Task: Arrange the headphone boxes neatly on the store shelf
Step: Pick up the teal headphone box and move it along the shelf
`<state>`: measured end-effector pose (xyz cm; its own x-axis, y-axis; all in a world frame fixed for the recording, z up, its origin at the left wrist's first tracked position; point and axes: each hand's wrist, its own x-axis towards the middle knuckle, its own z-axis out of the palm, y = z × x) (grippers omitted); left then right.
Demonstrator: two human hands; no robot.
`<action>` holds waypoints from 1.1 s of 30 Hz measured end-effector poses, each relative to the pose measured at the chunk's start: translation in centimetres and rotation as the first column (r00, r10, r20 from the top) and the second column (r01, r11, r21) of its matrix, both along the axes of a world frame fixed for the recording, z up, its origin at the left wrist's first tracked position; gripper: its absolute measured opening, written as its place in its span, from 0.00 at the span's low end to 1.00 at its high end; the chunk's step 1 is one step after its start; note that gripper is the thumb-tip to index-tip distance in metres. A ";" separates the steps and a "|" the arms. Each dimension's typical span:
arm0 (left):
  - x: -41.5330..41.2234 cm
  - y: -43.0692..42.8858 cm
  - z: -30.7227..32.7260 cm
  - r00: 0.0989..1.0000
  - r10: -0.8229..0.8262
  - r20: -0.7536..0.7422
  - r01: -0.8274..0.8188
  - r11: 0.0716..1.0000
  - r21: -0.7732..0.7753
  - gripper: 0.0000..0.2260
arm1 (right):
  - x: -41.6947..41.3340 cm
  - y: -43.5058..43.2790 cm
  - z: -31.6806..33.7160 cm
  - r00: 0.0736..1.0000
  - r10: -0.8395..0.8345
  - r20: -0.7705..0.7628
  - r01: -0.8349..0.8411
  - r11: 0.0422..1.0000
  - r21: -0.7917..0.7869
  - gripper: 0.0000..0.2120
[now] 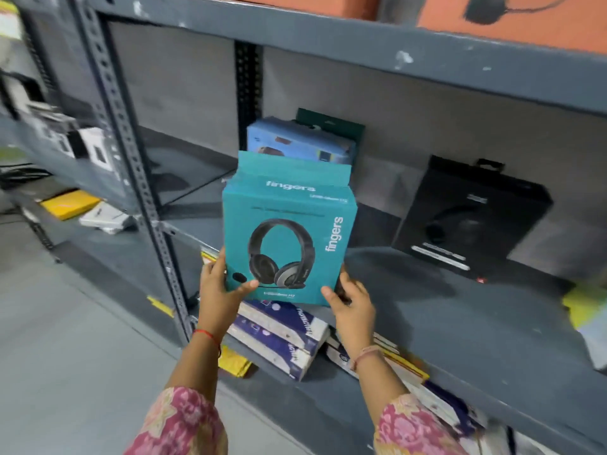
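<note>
I hold a teal headphone box (289, 224) upright at the front edge of the grey metal shelf (460, 323). My left hand (220, 287) grips its lower left corner and my right hand (349, 300) grips its lower right corner. Directly behind it stands a blue box (302, 142), and a dark green box (341, 124) stands behind that, near the back wall. A black headphone box (473, 215) leans against the back wall to the right, apart from the others.
Orange boxes (512, 14) sit on the shelf above. White and purple packets (282, 333) lie on the shelf below my hands. A perforated upright post (131, 142) stands at the left. A yellow-green item (588, 307) lies at the right edge.
</note>
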<state>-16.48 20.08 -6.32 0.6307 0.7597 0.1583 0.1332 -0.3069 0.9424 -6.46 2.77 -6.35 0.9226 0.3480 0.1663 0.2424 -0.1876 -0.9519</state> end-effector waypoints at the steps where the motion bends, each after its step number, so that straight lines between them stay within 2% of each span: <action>1: -0.3 1.8 -0.3 1.000 0.028 0.008 -0.028 1.000 0.002 0.30 | -0.1 2.1 -0.1 1.000 0.016 -0.009 -0.016 1.000 -0.005 0.21; 4: -1.0 7.4 -0.7 0.995 0.092 0.037 -0.090 0.995 -0.049 0.25 | -0.3 8.8 -0.3 0.999 0.030 -0.025 -0.029 0.999 0.023 0.19; 7: -0.8 12.7 -1.0 0.981 0.181 0.072 -0.172 0.978 -0.119 0.24 | 0.1 15.6 -0.7 0.998 0.054 -0.034 -0.055 0.998 -0.022 0.19; 11: 0.0 15.7 -1.5 0.950 0.304 0.073 -0.295 0.949 -0.112 0.22 | 1.4 20.1 -0.6 0.998 0.039 -0.044 -0.042 0.996 -0.076 0.17; 15: 0.4 15.3 -1.3 0.935 0.319 0.154 -0.301 0.945 -0.127 0.21 | 2.3 20.8 -0.4 0.998 0.044 -0.039 -0.046 0.997 -0.062 0.18; 17: 1.8 19.8 -2.6 0.954 0.283 0.102 -0.268 0.953 -0.145 0.20 | 3.2 25.2 -1.8 0.997 -0.032 -0.066 0.025 0.993 -0.115 0.18; 19: 1.6 19.8 -2.5 0.955 0.280 0.100 -0.266 0.955 -0.133 0.19 | 3.1 25.0 -1.8 0.998 -0.039 -0.053 0.032 0.991 -0.129 0.18; 22: 1.4 19.5 -1.9 0.948 0.304 0.100 -0.297 0.952 -0.079 0.22 | 2.8 25.5 -1.7 0.996 -0.031 -0.078 0.022 0.993 -0.116 0.19; 24: 1.2 18.7 -1.8 0.900 0.434 0.031 -0.435 0.899 0.044 0.29 | 1.7 24.7 -1.4 0.996 -0.037 -0.078 0.031 0.997 -0.076 0.21; 26: 1.2 16.3 -1.7 0.857 0.516 -0.003 -0.507 0.844 0.175 0.30 | 0.0 22.1 -1.5 0.998 -0.058 0.036 0.060 0.997 -0.044 0.23; 28: 2.1 12.5 -2.0 0.918 0.396 0.025 -0.387 0.879 0.278 0.27 | -1.4 18.2 -1.7 0.980 -0.074 0.186 0.091 0.992 -0.084 0.27; 30: 4.1 7.9 -2.4 0.983 0.184 0.001 -0.173 0.927 0.333 0.24 | -1.8 13.5 -1.9 0.954 -0.114 0.276 0.151 0.981 -0.118 0.29; 33: 7.8 0.2 -2.4 0.994 -0.089 -0.061 0.104 0.939 0.328 0.23 | -0.5 6.2 -1.8 0.921 -0.181 0.345 0.248 0.956 -0.159 0.30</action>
<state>-8.66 20.30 -8.72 0.7105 0.6049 0.3595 0.1273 -0.6130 0.7798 -6.99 8.95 -8.18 0.8857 0.2038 0.4171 0.4633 -0.4440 -0.7670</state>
